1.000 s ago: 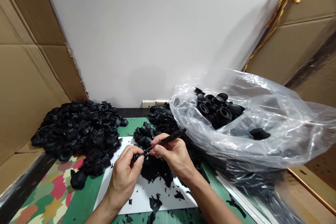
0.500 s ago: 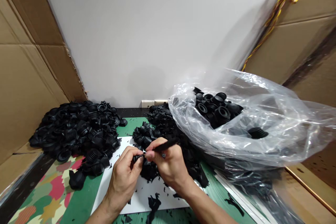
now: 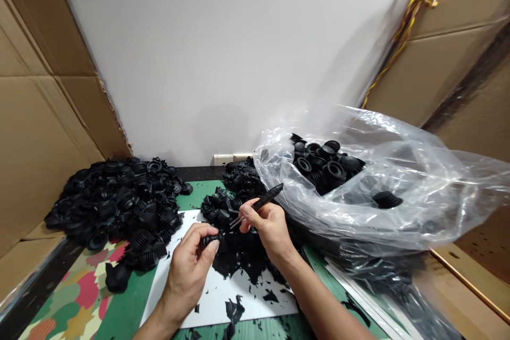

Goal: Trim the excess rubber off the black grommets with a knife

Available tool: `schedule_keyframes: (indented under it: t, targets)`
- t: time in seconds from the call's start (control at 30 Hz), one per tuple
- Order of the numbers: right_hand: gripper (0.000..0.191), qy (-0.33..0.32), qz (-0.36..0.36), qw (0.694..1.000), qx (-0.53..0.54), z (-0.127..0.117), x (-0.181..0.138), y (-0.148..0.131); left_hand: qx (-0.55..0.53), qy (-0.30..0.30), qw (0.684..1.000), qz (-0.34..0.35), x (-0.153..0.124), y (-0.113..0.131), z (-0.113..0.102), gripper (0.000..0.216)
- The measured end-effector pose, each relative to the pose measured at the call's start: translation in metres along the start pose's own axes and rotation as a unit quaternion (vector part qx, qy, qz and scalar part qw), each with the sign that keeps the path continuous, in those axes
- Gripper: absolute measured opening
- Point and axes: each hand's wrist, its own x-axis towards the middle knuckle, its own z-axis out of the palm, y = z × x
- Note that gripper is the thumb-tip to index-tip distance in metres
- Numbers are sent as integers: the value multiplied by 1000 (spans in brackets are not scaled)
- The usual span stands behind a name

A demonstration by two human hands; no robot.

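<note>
My left hand (image 3: 189, 257) pinches a small black ribbed rubber plug (image 3: 212, 239) between thumb and fingertips, over a white sheet (image 3: 223, 305). In my right hand (image 3: 269, 228) is a slim black-handled tool (image 3: 268, 196) with a thin, forked metal tip, held like a pen. Its tip points down and left, a short gap away from the plug. Black rubber scraps (image 3: 247, 255) lie beneath and beyond both hands, with a small group of black plugs (image 3: 219, 204) just behind.
A large heap of black rubber parts (image 3: 119, 196) covers the left of the green table (image 3: 195, 191). On the right, a clear plastic bag (image 3: 418, 218) stands with its mouth spread, holding ribbed black plugs (image 3: 330, 162). Cardboard walls (image 3: 35, 117) flank the space.
My right hand has moved right and slightly up, drawing the tool's tip away from the plug. The left hand stays in nearly the same place with the plug.
</note>
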Motion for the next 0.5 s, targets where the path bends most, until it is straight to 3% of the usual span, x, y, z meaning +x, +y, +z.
schedule_keyframes:
  t: [0.5]
  targets:
    - [32, -26, 31, 998, 46, 4, -4, -5, 27, 5, 1000, 11, -1, 0, -1, 9]
